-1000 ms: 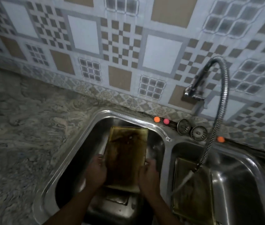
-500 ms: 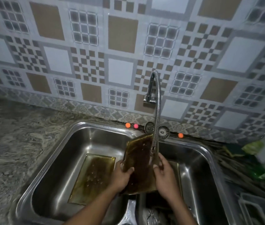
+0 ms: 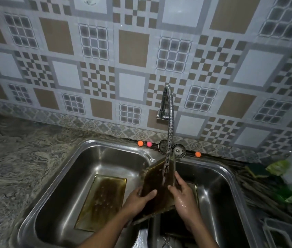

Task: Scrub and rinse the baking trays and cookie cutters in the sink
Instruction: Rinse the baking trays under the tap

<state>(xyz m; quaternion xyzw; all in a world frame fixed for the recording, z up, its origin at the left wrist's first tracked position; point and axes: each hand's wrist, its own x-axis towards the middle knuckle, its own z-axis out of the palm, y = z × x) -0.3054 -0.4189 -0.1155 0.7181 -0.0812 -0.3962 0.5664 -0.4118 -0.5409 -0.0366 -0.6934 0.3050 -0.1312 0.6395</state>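
The brown-stained baking tray (image 3: 155,185) is held tilted on edge over the divider between the two basins of the sink (image 3: 106,143), directly beneath the nozzle of the flexible tap hose (image 3: 170,131). The left hand (image 3: 138,201) is clamped on the tray's left edge with the thumb laid across the stained face. The right hand (image 3: 184,196), visibly wet, is clamped on the right edge. Each grip is closed on the tray, and neither is free. A second tray (image 3: 102,201) lies flat on the bottom of the left basin, well apart from the hands. No cookie cutters can be made out.

The step is judged to be rinsing (whether water is actually running cannot be told). To do it well, the stained face should be kept turned toward the nozzle and the tray tilted, so that runoff falls into a basin and not onto the worktop (image 3: 16,167). The tray should be shifted under the stream until every corner is swept. Wet metal is likely slippery, so the edges should be held firmly. If one hand must be freed for scrubbing, the lower edge is best rested on the divider first.
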